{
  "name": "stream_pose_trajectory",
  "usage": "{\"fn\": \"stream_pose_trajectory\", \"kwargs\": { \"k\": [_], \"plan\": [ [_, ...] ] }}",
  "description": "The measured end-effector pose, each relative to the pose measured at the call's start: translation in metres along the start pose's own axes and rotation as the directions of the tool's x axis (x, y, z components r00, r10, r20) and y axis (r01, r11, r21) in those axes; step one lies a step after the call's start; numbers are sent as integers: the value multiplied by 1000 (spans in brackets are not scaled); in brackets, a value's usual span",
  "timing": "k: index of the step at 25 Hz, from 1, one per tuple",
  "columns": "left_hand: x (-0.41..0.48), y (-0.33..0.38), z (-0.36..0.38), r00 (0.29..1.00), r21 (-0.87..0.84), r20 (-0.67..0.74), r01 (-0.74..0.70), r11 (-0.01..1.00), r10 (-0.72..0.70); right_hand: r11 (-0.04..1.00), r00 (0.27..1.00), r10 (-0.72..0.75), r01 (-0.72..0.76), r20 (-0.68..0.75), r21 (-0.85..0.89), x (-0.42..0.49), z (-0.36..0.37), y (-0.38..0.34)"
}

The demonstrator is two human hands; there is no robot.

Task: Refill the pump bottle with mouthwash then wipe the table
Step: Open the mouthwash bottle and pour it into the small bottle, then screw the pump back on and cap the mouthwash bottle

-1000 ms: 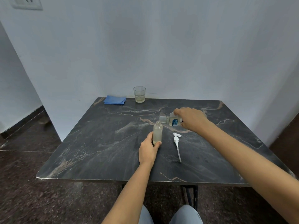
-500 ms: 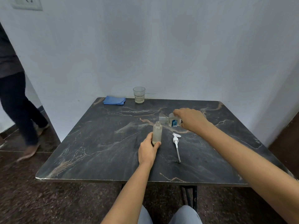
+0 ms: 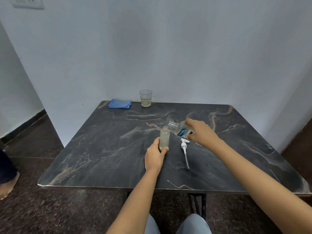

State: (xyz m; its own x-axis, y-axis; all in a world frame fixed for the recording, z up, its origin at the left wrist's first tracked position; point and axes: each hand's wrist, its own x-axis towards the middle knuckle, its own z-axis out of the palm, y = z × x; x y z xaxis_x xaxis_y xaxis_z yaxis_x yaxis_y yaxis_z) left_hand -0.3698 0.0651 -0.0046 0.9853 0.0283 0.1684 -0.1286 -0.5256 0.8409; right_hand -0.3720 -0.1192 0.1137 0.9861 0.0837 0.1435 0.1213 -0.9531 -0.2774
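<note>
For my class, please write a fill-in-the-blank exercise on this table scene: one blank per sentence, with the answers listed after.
1. The left hand grips the pump bottle, which stands ____ on the table.
2. The right hand holds the mouthwash bottle ____ towards it.
3. The white pump lies to the ____ of the pump bottle.
4. The folded cloth beside the glass is ____.
Answers: upright; tilted; right; blue.

Clear glass tumbler [image 3: 145, 98], upright, holding a shallow layer of pale liquid, close to the white painted wall [image 3: 168, 48]. White wall socket [image 3: 28, 2] at upper left. Dark speckled stone floor [image 3: 50, 208]; a person's bare foot [image 3: 8, 184] at its left edge.
</note>
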Motion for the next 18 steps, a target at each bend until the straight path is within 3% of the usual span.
{"fn": "stream_pose_trajectory", "kwargs": {
  "k": [3,6,11,18],
  "plan": [
    [-1,0,0,1000,-11,-2,-2,1000,2,936,994,65,-32,-83,351,-9,11,11],
    [-1,0,0,1000,-12,-2,0,1000,0,818,961,195,-49,-196,574,-17,17,22],
    [-1,0,0,1000,-15,-6,-5,1000,5,677,874,397,-72,-281,733,-21,35,48],
    [-1,1,0,1000,-17,-3,-9,1000,9,547,873,428,-44,-235,836,-22,56,72]
  ]
}}
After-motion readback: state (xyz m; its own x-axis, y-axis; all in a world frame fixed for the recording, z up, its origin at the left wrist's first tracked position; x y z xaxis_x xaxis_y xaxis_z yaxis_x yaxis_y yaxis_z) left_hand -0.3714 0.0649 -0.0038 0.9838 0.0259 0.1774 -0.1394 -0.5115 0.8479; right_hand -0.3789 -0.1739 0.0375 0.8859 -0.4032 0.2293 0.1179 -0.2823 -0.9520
